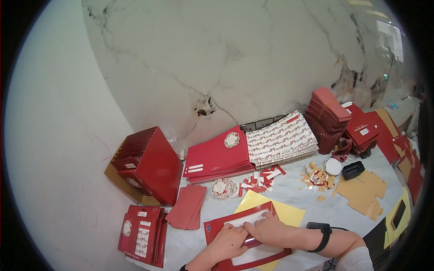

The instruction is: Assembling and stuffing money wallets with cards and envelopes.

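A red cardboard pack point(217, 233) with white panels lies tilted on a yellow sheet point(288, 213) at the front of the marble table. My left hand point(229, 242) rests across the middle of the pack, thumb and fingers curled around its dark red central strip. My right hand point(266, 228) reaches in from the right and touches the upper white panel point(237, 222) with bent fingers. The two hands meet at their fingertips. Whatever lies under the fingers is hidden. Red paper envelopes point(187, 207) are fanned out to the left, and a stack of round lace-patterned tags point(224, 188) sits beyond the pack.
Finished-looking red packs point(140, 233) lie front left, beside a box of packs point(149, 162). Red sheets point(217, 152), patterned sheets point(281, 139) and banded envelopes point(327, 108) line the wall. Loose labels point(259, 181), paper scraps point(318, 178) and a black tray point(353, 170) are farther right.
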### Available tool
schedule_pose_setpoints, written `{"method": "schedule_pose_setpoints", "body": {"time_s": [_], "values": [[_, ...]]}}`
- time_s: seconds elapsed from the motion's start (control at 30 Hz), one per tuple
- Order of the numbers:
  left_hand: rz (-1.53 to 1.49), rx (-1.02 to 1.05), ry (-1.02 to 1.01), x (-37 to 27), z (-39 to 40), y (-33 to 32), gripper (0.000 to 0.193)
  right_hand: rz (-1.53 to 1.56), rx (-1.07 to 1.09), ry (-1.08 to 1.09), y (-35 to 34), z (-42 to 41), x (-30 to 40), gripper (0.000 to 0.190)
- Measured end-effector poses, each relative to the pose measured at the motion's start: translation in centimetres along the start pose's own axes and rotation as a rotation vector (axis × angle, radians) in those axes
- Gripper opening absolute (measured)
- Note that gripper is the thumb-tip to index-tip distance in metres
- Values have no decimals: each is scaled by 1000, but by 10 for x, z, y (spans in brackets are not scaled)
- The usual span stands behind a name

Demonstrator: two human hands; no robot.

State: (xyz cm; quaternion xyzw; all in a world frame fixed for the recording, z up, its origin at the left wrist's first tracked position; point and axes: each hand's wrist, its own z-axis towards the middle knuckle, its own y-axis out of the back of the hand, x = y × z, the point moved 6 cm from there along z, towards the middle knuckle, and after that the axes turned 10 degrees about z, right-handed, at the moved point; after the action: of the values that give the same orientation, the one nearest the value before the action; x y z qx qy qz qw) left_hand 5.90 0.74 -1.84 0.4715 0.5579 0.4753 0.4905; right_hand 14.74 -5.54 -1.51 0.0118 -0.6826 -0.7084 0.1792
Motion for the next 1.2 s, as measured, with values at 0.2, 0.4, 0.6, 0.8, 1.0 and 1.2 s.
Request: {"method": "schedule_pose_setpoints", "body": {"time_s": [0.2, 0.4, 0.6, 0.8, 1.0, 1.2], "values": [[-95, -8, 11, 1, -2, 13, 49, 54, -47, 32, 25, -6, 1, 32], [-530, -48, 33, 5, -13, 40, 52, -36, -222, 159, 76, -7, 6, 25], [-1441, 141, 129, 20, -22, 1, 61, -85, -334, -59, 87, -4, -1, 22], [-1710, 388, -58, 1, -21, -8, 79, 144, 10, -397, 63, -10, -31, 31], [-1745, 413, -111, -12, -25, -15, 82, 366, 220, -246, 42, -20, -14, 64], [-1675, 374, -4, 28, -30, 20, 62, 157, 60, -187, 35, -23, -11, 45]]}}
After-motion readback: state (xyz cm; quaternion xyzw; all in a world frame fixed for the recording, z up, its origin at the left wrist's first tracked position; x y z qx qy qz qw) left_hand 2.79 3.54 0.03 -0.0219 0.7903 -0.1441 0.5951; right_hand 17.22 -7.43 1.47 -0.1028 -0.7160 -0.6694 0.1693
